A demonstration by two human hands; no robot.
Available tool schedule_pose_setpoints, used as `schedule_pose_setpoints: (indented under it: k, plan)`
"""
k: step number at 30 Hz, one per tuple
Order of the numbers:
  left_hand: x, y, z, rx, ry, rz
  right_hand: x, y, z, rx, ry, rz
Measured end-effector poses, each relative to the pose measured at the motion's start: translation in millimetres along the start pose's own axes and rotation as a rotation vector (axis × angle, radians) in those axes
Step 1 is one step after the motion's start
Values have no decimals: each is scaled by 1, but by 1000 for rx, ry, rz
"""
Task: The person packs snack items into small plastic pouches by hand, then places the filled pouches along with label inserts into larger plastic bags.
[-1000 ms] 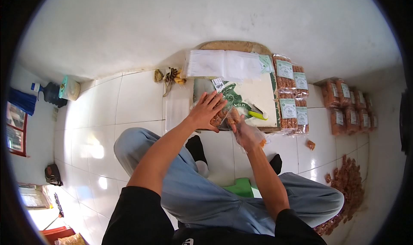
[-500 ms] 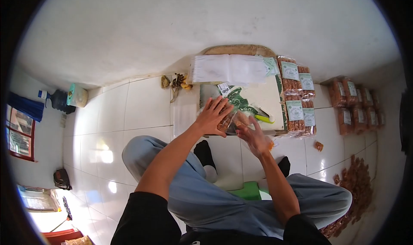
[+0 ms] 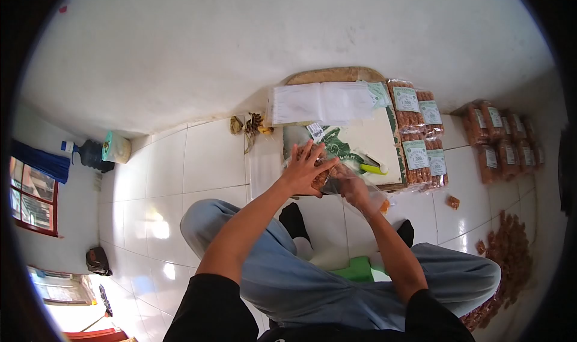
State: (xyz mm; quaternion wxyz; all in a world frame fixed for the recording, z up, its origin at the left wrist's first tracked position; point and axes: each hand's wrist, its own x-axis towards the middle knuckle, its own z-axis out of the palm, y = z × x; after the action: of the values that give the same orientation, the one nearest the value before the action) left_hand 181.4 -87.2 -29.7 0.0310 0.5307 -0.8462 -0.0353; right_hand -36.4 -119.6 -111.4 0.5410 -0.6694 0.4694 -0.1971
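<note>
Two hands at a clear-wrapped brown pack

My left hand (image 3: 303, 171) lies over the filled bag (image 3: 323, 182), fingers spread wide, at the near edge of the surface (image 3: 381, 136). My right hand (image 3: 354, 190), fingers bunched, is at the bag's four o'clock side among clear plastic; blur means I cannot tell whether it grips. From the bag, the yellow-green tool (image 3: 374, 169) lies near at three o'clock, the stack of clear sleeves (image 3: 321, 102) at twelve, and labelled packs (image 3: 416, 154) at two. Farther off, loose brown pieces (image 3: 511, 246) heap on the floor (image 3: 213, 177) at four.
</note>
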Motion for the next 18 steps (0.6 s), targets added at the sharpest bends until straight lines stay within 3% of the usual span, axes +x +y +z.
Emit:
schedule_pose_setpoints:
  k: [2, 3, 5, 9, 11, 12, 14, 18]
  plan:
    - [0, 0, 1, -6, -1, 4, 6, 9, 5, -246, 292, -475]
    - [0, -1, 1, -9, -9, 6, 1, 2, 3, -242, 296, -472]
    - [1, 0, 1, -9, -20, 10, -14, -25, -4, -315, 287, -157]
    - [1, 0, -1, -10, -19, 9, -19, -18, 9, -132, 424, -173]
    - [1, 0, -2, -16, -25, 10, -14, -5, 17, 532, 303, -114]
    - [1, 1, -5, -6, -36, 9, -16, -12, 14, 535, 302, -112]
    - [3, 3, -5, 5, -49, 10, -16, -37, -1, 421, 225, 133]
    - [2, 1, -4, 39, -64, 12, -1, -32, -9, 351, -12, 106]
